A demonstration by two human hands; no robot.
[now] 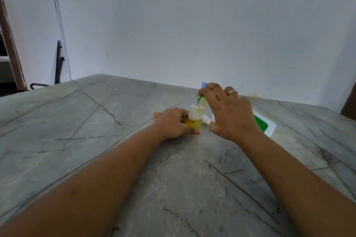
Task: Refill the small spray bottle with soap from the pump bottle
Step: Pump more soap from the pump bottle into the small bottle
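Now the left hand [173,123] grips the small spray bottle [195,118] upright on the surface [96,121] while the right hand [231,111] pinches a green tube [200,98] at its neck; a slip would probably spill soap

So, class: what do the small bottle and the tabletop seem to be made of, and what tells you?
Small bottle: probably clear plastic, possibly glass; the yellow liquid and foam show straight through its wall, and the neck is threaded. Tabletop: looks like grey stone or a stone-print laminate, matte, with dark crack-like veins; which one cannot be told.
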